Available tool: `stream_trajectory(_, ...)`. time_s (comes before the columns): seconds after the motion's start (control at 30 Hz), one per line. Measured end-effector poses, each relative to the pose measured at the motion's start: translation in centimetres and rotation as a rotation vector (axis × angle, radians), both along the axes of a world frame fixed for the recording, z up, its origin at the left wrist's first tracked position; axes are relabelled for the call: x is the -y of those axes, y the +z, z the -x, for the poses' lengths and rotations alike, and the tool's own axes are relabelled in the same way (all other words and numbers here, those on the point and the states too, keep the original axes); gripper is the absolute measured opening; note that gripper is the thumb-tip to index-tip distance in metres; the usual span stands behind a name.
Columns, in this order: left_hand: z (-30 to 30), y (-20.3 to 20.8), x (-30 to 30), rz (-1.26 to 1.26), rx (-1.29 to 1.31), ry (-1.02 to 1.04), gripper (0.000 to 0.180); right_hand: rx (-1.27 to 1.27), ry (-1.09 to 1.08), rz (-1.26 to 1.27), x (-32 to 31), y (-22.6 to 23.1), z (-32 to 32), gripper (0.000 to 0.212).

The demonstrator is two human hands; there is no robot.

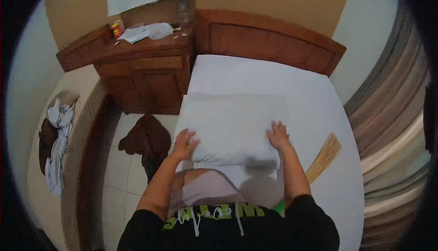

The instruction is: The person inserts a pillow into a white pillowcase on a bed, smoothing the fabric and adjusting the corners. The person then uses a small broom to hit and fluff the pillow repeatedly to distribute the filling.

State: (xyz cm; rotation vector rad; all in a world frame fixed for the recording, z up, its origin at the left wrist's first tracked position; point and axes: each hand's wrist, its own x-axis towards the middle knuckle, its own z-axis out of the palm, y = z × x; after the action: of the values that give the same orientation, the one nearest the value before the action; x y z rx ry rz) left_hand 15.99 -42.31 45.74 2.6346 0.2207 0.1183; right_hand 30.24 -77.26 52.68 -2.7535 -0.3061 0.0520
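On the bed (315,100), head view: white sheet over the mattress, dark wooden headboard (269,36) at the far end.
Pillow (235,121): white, lying flat on the sheet toward the bed's left side, between the person's two hands; its near edge is creased.
Left hand (185,145): at the pillow's left edge, near the close corner; fingers parted and slightly bent, not closed around anything.
Right hand (278,137): at the pillow's right edge; fingers fanned wide, none folded into a grip. Cannot tell how firmly either hand presses.
Broom (325,157): bundle of pale sticks, on the sheet to the right of the right forearm, apart from the pillow.
Cabinet (157,64): dark wood, left of the headboard; on top, papers (132,34), a whitish plastic bag (160,31) and a red-and-yellow container (117,30).
Floor (114,175): pale tiles, a brown cloth (147,137) heaped near the cabinet.
Second bed (86,96): far left, beige cover, crumpled white and dark clothes (60,128) on it.
Curtain (390,96): grey-brown folds along the right side.
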Motion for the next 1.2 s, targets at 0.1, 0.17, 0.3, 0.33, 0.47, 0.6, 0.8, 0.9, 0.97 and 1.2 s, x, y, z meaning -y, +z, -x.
stream_trajectory(0.1,-0.6,-4.9,-4.5,0.408,0.167,0.201,0.078,0.441,-0.02,-0.212,-1.1,5.6,-0.4,0.058)
stream_trajectory(0.17,-0.7,-3.6,-2.8,0.688,0.149,0.288,0.079,0.672,-0.052,-0.185,-2.1,7.1,0.5,0.056)
stream_trajectory(0.3,1.0,-2.9,-0.6,0.952,0.046,0.311,0.071,0.341,0.108,0.089,-5.2,0.1,0.3,0.055)
stream_trajectory(0.33,1.3,-3.9,-1.5,0.991,0.023,0.317,0.07,0.306,0.115,0.049,-5.4,-3.5,0.9,0.054)
stream_trajectory(0.47,2.4,-4.1,-2.5,0.927,0.024,0.179,0.063,0.268,0.206,-0.076,-3.9,-5.5,1.1,0.055)
stream_trajectory(0.6,3.5,-3.1,-1.5,0.923,0.1,0.212,0.058,0.426,0.157,-0.079,2.9,-6.0,3.7,0.055)
stream_trajectory(0.8,5.6,-6.4,-3.5,1.034,0.017,0.23,0.063,0.306,-0.584,0.028,12.3,-14.5,17.6,0.079)
stream_trajectory(0.9,6.8,-5.2,-3.0,0.896,-0.141,0.318,0.059,-0.003,-0.896,-0.177,11.4,-10.1,23.9,0.061)
stream_trajectory(0.97,8.3,-9.5,-5.5,0.981,-0.062,0.328,0.041,-0.105,-0.938,-0.259,12.1,-12.2,22.7,0.058)
stream_trajectory(1.2,11.2,-4.6,-2.5,1.25,0.191,0.477,0.018,0.146,-0.849,-1.279,8.3,-9.1,14.3,0.045)
